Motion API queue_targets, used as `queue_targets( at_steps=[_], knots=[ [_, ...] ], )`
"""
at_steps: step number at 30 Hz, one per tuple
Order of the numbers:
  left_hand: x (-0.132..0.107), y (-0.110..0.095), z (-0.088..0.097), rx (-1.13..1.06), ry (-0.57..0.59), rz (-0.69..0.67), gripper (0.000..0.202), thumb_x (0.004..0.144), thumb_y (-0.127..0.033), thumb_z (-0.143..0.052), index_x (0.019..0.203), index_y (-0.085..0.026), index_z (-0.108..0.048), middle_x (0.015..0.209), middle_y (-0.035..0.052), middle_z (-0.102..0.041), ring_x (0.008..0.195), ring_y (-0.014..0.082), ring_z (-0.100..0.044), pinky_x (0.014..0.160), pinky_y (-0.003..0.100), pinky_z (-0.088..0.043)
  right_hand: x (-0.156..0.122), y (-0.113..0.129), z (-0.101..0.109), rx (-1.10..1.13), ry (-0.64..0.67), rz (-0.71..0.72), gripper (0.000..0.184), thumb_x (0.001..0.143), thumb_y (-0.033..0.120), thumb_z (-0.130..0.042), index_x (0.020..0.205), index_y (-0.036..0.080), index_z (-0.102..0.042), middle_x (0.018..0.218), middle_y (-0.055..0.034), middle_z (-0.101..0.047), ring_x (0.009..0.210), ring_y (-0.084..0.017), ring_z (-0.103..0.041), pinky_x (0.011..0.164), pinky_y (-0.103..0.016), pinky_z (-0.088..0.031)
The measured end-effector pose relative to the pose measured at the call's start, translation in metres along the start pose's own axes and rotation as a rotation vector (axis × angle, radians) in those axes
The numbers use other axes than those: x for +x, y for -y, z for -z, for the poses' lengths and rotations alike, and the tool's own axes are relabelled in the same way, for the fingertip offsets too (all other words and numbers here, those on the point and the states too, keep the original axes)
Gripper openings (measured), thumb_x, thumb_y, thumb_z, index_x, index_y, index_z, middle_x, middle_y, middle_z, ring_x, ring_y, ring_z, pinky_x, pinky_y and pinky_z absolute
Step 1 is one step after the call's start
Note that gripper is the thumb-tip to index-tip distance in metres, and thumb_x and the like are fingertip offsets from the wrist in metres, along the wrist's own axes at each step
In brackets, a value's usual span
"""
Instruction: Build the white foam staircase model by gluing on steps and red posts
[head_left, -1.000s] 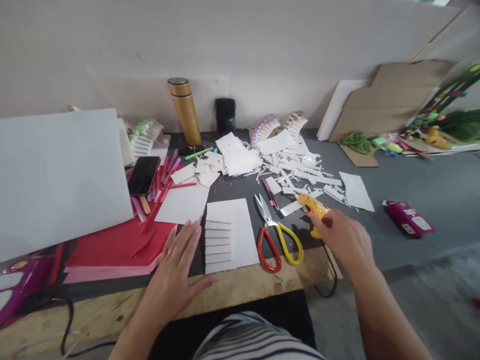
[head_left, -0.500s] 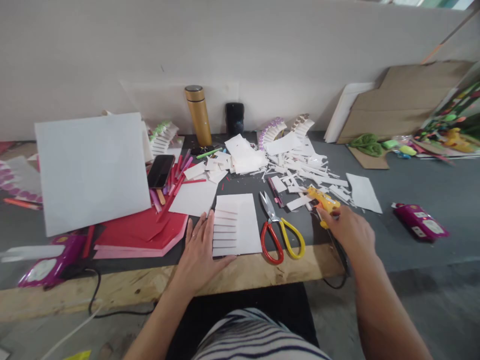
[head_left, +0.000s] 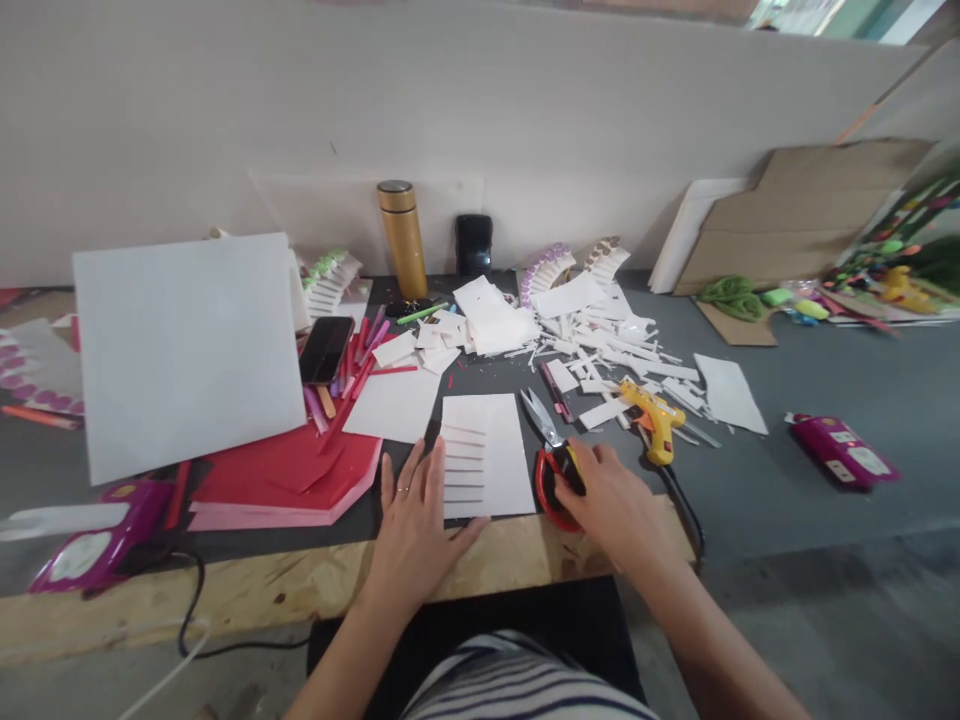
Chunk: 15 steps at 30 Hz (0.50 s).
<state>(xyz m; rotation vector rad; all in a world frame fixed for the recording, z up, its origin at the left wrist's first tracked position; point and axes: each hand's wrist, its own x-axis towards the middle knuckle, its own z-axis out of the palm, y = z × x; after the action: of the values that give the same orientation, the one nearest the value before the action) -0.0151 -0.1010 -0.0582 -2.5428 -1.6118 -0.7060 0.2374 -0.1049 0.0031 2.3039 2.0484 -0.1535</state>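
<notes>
My left hand [head_left: 418, 515] lies flat with fingers spread at the left edge of a white card [head_left: 508, 450]. Several thin strips stand in a row on the card's left part. To the right of the card, the scissors [head_left: 544, 420] lie with metal blades pointing away and slightly apart. My right hand [head_left: 611, 500] has its fingers curled round the scissors' yellow handle, which it mostly hides; the red handle shows beside it. A yellow glue gun [head_left: 656, 420] rests on the table beyond my right hand.
White paper scraps [head_left: 600, 345] cover the table's middle. A gold flask [head_left: 403, 240] and a black phone [head_left: 474, 245] stand by the wall. Red sheets [head_left: 285, 475], a large white board [head_left: 187, 355] and a dark phone [head_left: 327, 348] are left. A purple packet [head_left: 841, 450] lies right.
My right hand has let go of the glue gun, moved left and closed on the scissors' handle. The glue gun stays on the table. My left hand remains by the card.
</notes>
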Motion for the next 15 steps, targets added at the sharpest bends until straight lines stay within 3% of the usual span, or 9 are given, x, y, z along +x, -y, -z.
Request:
queue_targets(
  at_steps=[11,13,15],
  knots=[
    [0.007,-0.009,0.007,0.008,0.004,-0.004,0.102,0.091,-0.057,-0.060,0.163,-0.012,-0.004,0.143,0.0246,-0.057,0.136,0.0386,-0.051,0.122,0.064,-0.018,0.025,-0.020,-0.010,-0.029,-0.164,-0.040,0.044,0.099,0.039,-0.048,0.134,0.014,-0.061,0.104,-0.0155,-0.064,0.074,-0.023,-0.066,0.061,-0.031,-0.044],
    [0.007,-0.011,0.008,-0.008,0.001,-0.002,0.104,0.089,-0.057,-0.063,0.163,-0.012,-0.005,0.138,0.0236,-0.060,0.133,0.0386,-0.053,0.121,0.066,-0.019,0.020,-0.020,-0.008,-0.001,-0.239,0.013,0.042,0.100,0.037,-0.046,0.130,0.013,-0.063,0.107,-0.0177,-0.064,0.078,-0.024,-0.066,0.066,-0.034,-0.048],
    [0.010,-0.009,0.012,-0.065,0.008,0.026,0.105,0.087,-0.058,-0.064,0.162,-0.013,-0.006,0.132,0.0209,-0.064,0.129,0.0370,-0.057,0.119,0.066,-0.024,0.013,-0.016,-0.005,0.074,-0.288,0.151,0.039,0.100,0.033,-0.048,0.129,0.012,-0.064,0.113,-0.0187,-0.065,0.093,-0.028,-0.066,0.081,-0.038,-0.052]
  ],
)
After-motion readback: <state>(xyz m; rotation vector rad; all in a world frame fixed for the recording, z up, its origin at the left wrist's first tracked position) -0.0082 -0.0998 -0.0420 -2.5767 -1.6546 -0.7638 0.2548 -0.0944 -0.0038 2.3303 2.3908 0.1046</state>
